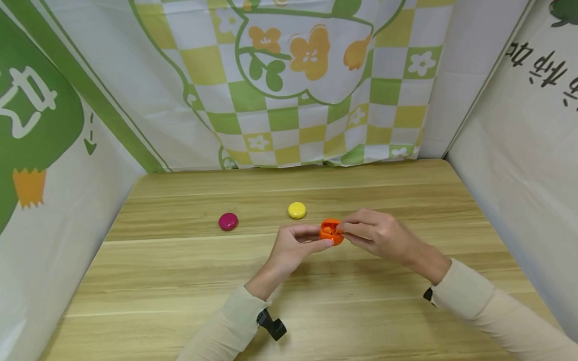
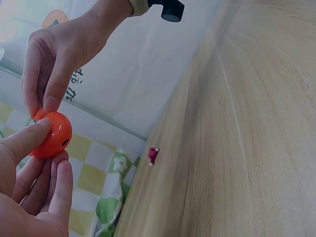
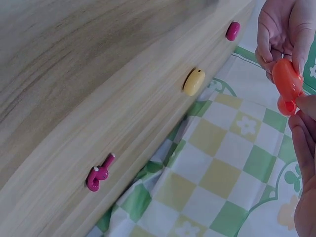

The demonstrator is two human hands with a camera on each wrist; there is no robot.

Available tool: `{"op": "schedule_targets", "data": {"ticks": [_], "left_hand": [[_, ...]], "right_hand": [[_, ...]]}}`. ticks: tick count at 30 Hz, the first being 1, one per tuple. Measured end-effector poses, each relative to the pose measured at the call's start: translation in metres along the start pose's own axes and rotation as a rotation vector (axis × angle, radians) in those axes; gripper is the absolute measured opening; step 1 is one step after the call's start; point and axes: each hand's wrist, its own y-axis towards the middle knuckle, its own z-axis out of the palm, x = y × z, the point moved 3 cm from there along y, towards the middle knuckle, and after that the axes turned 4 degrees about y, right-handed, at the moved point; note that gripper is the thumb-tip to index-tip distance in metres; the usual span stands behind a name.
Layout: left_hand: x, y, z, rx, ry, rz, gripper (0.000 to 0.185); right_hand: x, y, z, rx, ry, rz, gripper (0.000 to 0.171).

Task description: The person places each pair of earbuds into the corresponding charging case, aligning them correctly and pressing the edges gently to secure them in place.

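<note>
Over the table my left hand holds an orange earbud case between thumb and fingers. The case's lid is raised, and orange shows inside it in the head view. My right hand reaches in from the right, thumb and fingertips pinched together at the case's opening on an orange earbud, mostly hidden by the fingers. In the left wrist view the rounded underside of the case faces the camera, with a small dark port. The right wrist view shows the case side-on.
A yellow case lies just beyond my hands, and a magenta case sits farther left. Two magenta earbuds lie together near the table's far edge. Patterned cloth hangs behind; white sheets flank the wooden table.
</note>
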Motion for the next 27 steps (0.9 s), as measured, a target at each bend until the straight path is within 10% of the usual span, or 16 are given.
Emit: {"op": "schedule_targets", "data": {"ticks": [7,15,27], "left_hand": [[0.001,-0.001,-0.002,-0.005,0.006,0.006,0.034],[0.001,-0.002,-0.004,-0.011,0.011,0.007,0.032],[-0.004,-0.007,-0.007,-0.011,0.021,-0.008,0.032]], "right_hand": [[0.001,0.002,-0.001,0.024,-0.017,-0.032,0.043],[0.0,0.002,-0.001,0.06,-0.06,-0.034,0.027],[-0.028,-0.004,0.0,0.063,0.564,0.925,0.022]]}}
